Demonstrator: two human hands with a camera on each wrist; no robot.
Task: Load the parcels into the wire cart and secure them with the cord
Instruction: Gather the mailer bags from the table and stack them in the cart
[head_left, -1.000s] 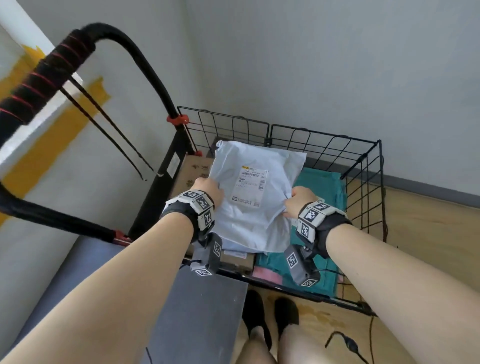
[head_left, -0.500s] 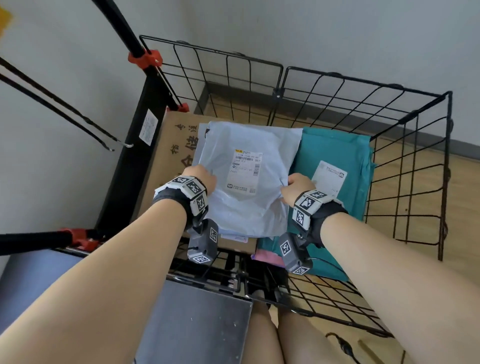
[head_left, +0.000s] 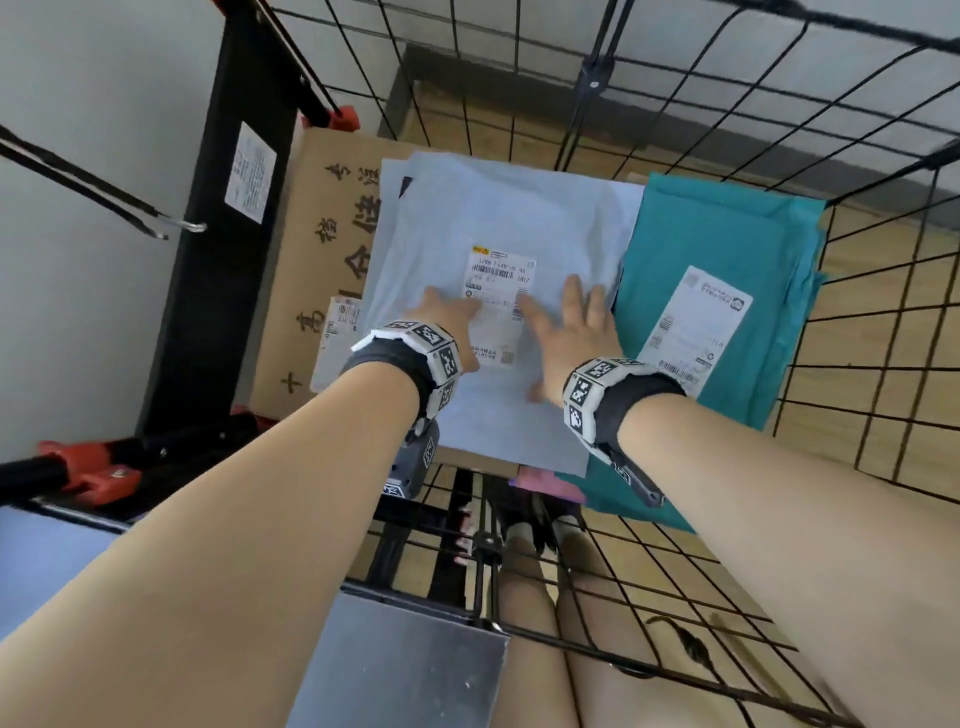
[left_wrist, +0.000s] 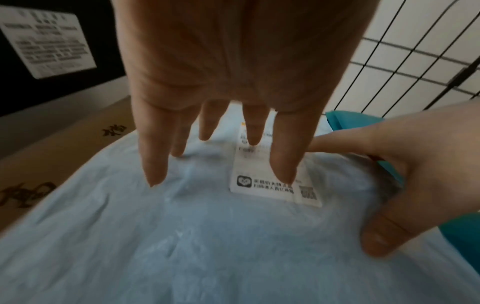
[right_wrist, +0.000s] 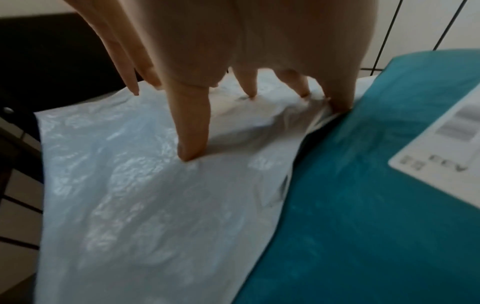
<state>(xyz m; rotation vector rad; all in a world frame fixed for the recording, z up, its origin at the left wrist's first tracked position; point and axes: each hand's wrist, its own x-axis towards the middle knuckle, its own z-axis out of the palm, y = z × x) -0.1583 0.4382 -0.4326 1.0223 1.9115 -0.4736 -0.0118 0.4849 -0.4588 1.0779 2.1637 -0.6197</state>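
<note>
Parcels begin under both flat, spread-fingered hands, left hand (head_left: 447, 317) and right hand (head_left: 576, 332) pressing the pale blue mailer (head_left: 498, 218), long axis toward twelve o'clock, atop the cardboard box (head_left: 311, 244) in the wire cart (head_left: 883, 364), teal mailer (head_left: 727, 249) at three o'clock, nearer the right.

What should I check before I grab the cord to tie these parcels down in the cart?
1. Pale blue mailer lies flat on the stack: ok, it lies across the cardboard box.
2. Left hand free: ok, fingers straight, resting on the mailer's label.
3. Right hand free: ok, fingers spread, pressing the mailer.
4. Teal mailer inside the wire cart: ok, beside the blue one.
5. Cord hook within reach: cannot tell; it hangs outside the cart on the left.
6. All parcels loaded: cannot tell.
</note>
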